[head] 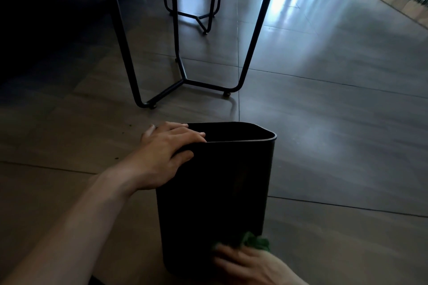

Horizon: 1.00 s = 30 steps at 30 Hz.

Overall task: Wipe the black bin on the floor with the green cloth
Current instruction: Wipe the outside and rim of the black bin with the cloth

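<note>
On the tiled floor (324,146), just in front of the black metal table legs (185,81), the black bin (215,192) stands upright, a little skewed to the tile lines. Left hand (162,155) is clamped over the near-left corner of the rim, fingers hooked inside, thumb on the outer wall. Right hand (245,264) is low at the base of the near wall, grip closed around the bunched green cloth (254,240), which touches the bin's lower edge; the hand is blurred, so exact finger contact is unclear. Risks from here: wiping force sits at the bottom while the only brace is one top corner, so a hard sideways stroke likely pivots or skids the bin on the glossy tile. A push away from the body could tip it toward the table legs, which are near. Cloth is wadded, not flat, so contact area is small and streaks or missed strips on the wall are likely. Cloth edge is close to the floor and may drag grit onto the bin; small specks of debris (117,158) lie on the floor to the left. Lighting is dim and the bin is black, so dirty patches are hard to check. Inside of the bin is hidden in shadow.
</note>
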{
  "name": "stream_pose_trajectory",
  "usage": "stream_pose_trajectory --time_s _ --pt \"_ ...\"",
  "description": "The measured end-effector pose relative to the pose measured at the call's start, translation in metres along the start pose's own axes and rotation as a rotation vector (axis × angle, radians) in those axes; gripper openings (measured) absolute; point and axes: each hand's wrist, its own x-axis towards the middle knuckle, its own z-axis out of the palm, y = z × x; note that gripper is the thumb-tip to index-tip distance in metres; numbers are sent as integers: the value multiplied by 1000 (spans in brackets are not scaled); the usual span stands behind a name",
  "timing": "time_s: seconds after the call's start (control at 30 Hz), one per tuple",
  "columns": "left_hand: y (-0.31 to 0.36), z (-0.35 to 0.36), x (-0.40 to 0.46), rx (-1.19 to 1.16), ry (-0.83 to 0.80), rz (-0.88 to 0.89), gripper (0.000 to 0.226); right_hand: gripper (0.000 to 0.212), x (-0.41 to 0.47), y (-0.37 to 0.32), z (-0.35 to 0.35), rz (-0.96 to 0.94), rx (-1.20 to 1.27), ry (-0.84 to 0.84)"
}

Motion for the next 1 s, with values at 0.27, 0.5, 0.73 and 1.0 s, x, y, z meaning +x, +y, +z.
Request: stream_pose_trajectory --time_s 0.27,0.5,0.73,1.0 --pt "2 -2 4 28 21 -23 38 48 61 110 -42 715 430 306" --pt "3 -4 6 39 28 -68 37 42 24 16 -10 367 386 113" --pt "3 3 10 39 19 -37 35 39 42 45 -35 382 419 125" --pt "0 3 10 37 33 -27 35 37 71 52 -25 506 396 257"
